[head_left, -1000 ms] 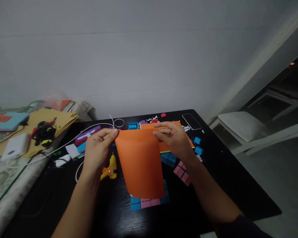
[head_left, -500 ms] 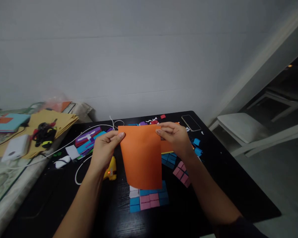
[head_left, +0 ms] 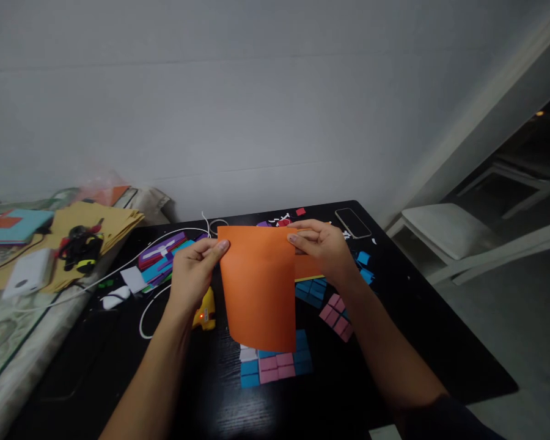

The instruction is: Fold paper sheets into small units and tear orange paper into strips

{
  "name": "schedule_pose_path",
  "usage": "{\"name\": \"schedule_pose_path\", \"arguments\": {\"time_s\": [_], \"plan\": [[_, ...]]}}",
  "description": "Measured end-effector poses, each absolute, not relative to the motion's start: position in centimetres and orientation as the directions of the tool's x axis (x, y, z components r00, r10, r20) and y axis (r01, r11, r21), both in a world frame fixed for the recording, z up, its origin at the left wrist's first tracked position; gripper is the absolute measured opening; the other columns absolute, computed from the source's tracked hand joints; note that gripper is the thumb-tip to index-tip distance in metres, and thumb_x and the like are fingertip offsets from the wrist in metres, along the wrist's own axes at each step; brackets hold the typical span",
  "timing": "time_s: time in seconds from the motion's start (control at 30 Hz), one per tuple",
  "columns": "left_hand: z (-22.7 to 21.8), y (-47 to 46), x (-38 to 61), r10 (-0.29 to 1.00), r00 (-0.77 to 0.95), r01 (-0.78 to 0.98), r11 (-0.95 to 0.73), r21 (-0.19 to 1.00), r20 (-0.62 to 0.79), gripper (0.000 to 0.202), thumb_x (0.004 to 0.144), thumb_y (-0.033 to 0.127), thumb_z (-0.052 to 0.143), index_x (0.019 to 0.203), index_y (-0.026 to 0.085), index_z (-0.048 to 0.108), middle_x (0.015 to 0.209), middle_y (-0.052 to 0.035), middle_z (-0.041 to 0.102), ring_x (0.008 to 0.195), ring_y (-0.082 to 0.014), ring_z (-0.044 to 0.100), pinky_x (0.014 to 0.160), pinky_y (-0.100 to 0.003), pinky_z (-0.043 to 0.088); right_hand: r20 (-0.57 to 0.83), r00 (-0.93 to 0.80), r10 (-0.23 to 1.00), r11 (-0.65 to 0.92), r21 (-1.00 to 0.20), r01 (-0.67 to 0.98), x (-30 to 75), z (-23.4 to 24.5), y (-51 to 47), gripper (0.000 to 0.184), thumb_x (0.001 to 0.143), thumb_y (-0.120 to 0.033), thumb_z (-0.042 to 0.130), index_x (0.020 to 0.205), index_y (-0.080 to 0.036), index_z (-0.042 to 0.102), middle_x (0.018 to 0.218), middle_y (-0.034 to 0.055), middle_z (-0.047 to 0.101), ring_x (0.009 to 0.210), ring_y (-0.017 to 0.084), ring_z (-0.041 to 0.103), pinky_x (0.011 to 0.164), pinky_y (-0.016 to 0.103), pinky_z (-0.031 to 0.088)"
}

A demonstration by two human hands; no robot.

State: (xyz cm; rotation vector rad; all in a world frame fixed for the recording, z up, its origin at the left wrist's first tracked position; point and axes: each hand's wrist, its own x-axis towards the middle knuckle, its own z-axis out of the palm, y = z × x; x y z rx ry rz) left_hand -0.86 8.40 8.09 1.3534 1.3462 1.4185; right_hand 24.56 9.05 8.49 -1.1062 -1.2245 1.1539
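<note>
An orange foam sheet [head_left: 259, 287] curves upright above the black table [head_left: 394, 330], folded over so its bottom edge bulges toward me. My left hand [head_left: 192, 275] pinches its upper left corner. My right hand [head_left: 323, 250] pinches its upper right corner. Under the sheet lies a grid of blue and pink foam squares [head_left: 275, 363]. A yellow glue gun [head_left: 204, 308] with a lit red light rests just below my left hand.
More blue and pink squares [head_left: 334, 308] lie under my right wrist. Purple and blue foam strips [head_left: 162, 256], white cable and scraps crowd the left. A phone [head_left: 352, 223] lies at the far right corner. Brown envelopes [head_left: 87, 229] and a white charger [head_left: 25, 272] sit on the left surface.
Both hands drew the orange sheet's top edges together and lifted it slightly, so the fold shortened and more of the square grid beneath shows.
</note>
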Motion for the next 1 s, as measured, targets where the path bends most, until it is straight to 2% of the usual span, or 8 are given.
{"name": "schedule_pose_path", "arguments": {"time_s": [0.13,0.23,0.4,0.5,0.6,0.7,0.9,1.0], "plan": [[8.0,8.7,-1.2,0.974,-0.155,0.122,-0.144,0.982,0.163,0.033,0.075,0.049,0.087,0.074,0.017,0.079,0.069,-0.0019,0.071,0.063,-0.0156,0.061,0.061,-0.025,0.047,0.072,-0.021,0.997,0.07,-0.995,-0.077,24.5,8.5,9.1,0.035,0.073,-0.04,0.088,0.097,-0.018,0.076,0.082,0.0049,0.079,0.078,0.02,0.075,0.079,0.039,0.066],[7.5,9.2,-1.4,0.989,-0.109,0.019,-0.098,0.995,0.099,0.036,0.071,0.05,0.091,0.077,0.017,0.079,0.072,-0.0041,0.075,0.065,-0.0173,0.065,0.063,-0.027,0.051,0.047,-0.025,0.999,0.044,-0.991,-0.123,24.3,8.7,8.9,0.036,0.068,-0.04,0.092,0.092,-0.018,0.076,0.08,0.0042,0.079,0.078,0.02,0.076,0.077,0.038,0.067],[6.6,9.8,-1.5,0.998,-0.059,-0.119,-0.01,0.993,0.003,0.039,0.067,0.049,0.094,0.085,0.017,0.081,0.077,-0.0058,0.078,0.067,-0.0192,0.07,0.067,-0.029,0.056,0.033,-0.016,0.999,0.031,-0.99,-0.136,23.7,9.1,8.2,0.041,0.066,-0.044,0.092,0.094,-0.018,0.076,0.078,0.0035,0.078,0.075,0.021,0.075,0.073,0.039,0.068],[6.6,9.8,-1.4,0.998,-0.069,-0.135,0.003,0.991,-0.012,0.039,0.067,0.049,0.094,0.084,0.017,0.08,0.076,-0.0051,0.078,0.067,-0.0191,0.071,0.065,-0.028,0.055,0.048,-0.017,0.999,0.046,-0.992,-0.117,23.4,9.3,7.7,0.04,0.068,-0.044,0.09,0.093,-0.018,0.074,0.072,0.001,0.075,0.069,0.019,0.072,0.069,0.039,0.067],[6.7,9.6,-1.3,0.996,-0.081,-0.144,0.012,0.99,-0.023,0.039,0.065,0.048,0.095,0.084,0.017,0.081,0.075,-0.0041,0.077,0.064,-0.0173,0.069,0.064,-0.027,0.054,0.086,-0.053,0.995,0.084,-0.996,-0.039,23.4,9.5,7.3,0.029,0.074,-0.042,0.086,0.074,-0.019,0.067,0.063,-0.0018,0.067,0.063,0.016,0.067,0.068,0.037,0.066],[6.8,9.5,-1.2,0.996,-0.085,-0.139,0.017,0.99,-0.029,0.039,0.065,0.047,0.095,0.084,0.017,0.081,0.074,-0.0038,0.077,0.062,-0.0159,0.067,0.063,-0.026,0.054,0.085,-0.076,0.993,0.086,-0.996,0.005,23.4,9.6,7.2,0.036,0.077,-0.041,0.084,0.062,-0.021,0.058,0.058,-0.0029,0.061,0.061,0.015,0.063,0.066,0.037,0.065],[6.8,9.4,-1.1,0.999,-0.045,-0.111,0.003,0.994,-0.008,0.037,0.07,0.05,0.092,0.08,0.017,0.078,0.075,-0.004,0.076,0.065,-0.016,0.068,0.064,-0.025,0.055,0.074,-0.037,0.997,0.073,-0.997,-0.009,23.9,9.0,8.0,0.035,0.075,-0.042,0.085,0.065,-0.021,0.06,0.062,-0.0022,0.063,0.064,0.015,0.064,0.068,0.037,0.066],[7.1,9.2,-1.3,0.999,-0.051,-0.073,0.005,0.997,-0.009,0.035,0.069,0.049,0.092,0.075,0.018,0.077,0.072,-0.0033,0.075,0.063,-0.0152,0.066,0.061,-0.023,0.052,0.033,-0.089,0.996,0.035,-0.999,0.028,24.8,8.5,8.7,0.03,0.075,-0.039,0.087,0.07,-0.02,0.065,0.066,0.0001,0.068,0.07,0.018,0.07,0.071,0.038,0.066]]}}
